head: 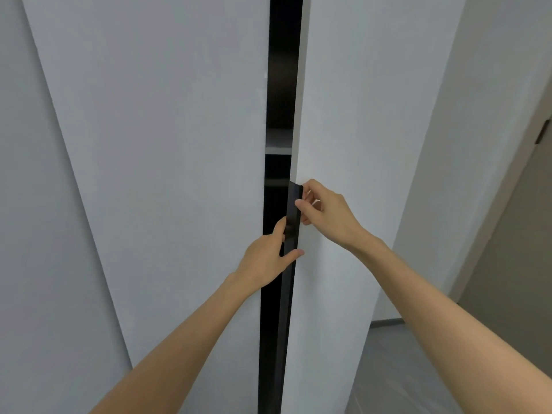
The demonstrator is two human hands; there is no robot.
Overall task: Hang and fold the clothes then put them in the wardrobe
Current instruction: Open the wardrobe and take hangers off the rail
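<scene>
A tall white wardrobe (164, 144) with plain, flat doors fills the view. Its right door (358, 115) stands slightly ajar. A black handle strip (293, 192) runs upright along that door's edge, its long axis vertical, reaching down out of view. Just left of the strip is a narrow dark gap (282, 70), and a pale shelf (277, 143) shows inside above the strip's top. The right hand (325, 213) pinches the strip near its top with curled fingers. The left hand (268, 255) grips the strip lower down, thumb across its front and forefinger alongside it.
</scene>
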